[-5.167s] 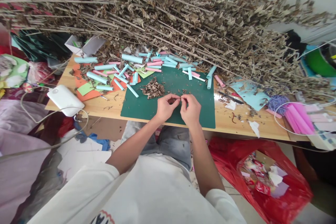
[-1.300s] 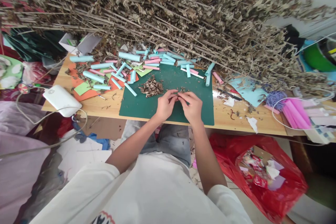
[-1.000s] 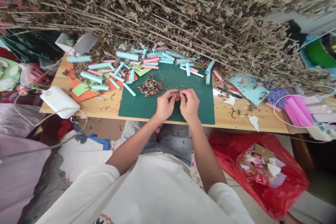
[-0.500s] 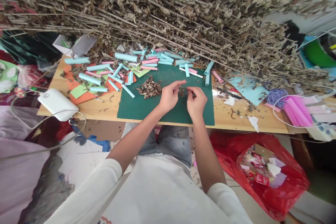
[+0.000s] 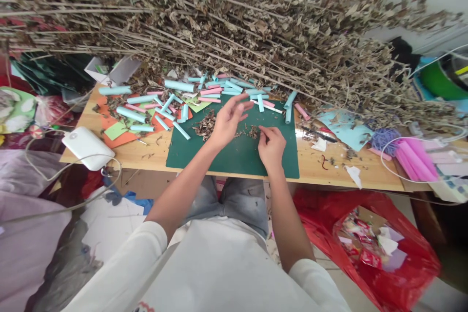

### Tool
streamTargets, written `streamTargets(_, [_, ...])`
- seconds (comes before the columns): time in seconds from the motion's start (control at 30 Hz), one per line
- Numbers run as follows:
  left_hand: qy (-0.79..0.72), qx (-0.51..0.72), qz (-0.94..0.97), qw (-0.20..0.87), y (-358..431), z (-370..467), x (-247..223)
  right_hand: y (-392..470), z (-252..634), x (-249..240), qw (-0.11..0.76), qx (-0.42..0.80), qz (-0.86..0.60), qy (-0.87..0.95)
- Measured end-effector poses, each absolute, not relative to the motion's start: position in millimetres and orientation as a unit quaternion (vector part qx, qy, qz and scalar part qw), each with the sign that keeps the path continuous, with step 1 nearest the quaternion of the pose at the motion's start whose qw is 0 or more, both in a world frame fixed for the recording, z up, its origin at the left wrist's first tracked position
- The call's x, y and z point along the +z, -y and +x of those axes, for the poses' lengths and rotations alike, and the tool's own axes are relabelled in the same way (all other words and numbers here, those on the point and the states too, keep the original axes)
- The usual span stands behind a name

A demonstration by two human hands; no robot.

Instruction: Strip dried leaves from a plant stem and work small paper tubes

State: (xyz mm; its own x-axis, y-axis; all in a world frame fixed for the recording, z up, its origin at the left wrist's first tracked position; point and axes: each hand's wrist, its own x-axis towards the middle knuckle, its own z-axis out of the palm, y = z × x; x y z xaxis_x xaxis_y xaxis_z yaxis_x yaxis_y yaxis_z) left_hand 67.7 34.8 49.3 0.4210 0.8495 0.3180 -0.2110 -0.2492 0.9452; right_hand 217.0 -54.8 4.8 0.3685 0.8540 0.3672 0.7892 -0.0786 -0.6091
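My left hand is raised over the green mat, its fingers spread and nothing in them. A pile of crumbled dry leaves lies on the mat beside its left side. Over the right part of the mat, my right hand has its thumb and fingertips pressed together; what they hold, if anything, is too small to make out. Just left of those fingertips is a smaller heap of leaf bits. Blue paper tubes and pink paper tubes are scattered behind and left of the mat.
Long dried leafy stalks spread across the back. A white power bank with a cable sits at the table's left. On the right are a pen, blue paper and pink paper. A red bag hangs below the right edge.
My left hand has lifted and its fingers have spread apart, away from the small heap. My right hand has moved slightly down. The whole view has shifted a little.
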Motion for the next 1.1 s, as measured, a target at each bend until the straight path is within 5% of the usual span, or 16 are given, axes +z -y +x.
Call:
streamTargets(0.37, [-0.342, 0.520, 0.692, 0.365, -28, -13, 61, 35, 175, 18, 0.229, 0.018, -0.666, 0.709])
streamTargets(0.7, [-0.478, 0.397, 0.769, 0.150, 12, -48, 26, 34, 181, 21, 0.276, 0.009, -0.713, 0.645])
streamTargets(1.1, [-0.433, 0.374, 0.797, 0.194, 40, -26, 10, -12, 141, 32, 0.281, 0.164, -0.657, 0.680])
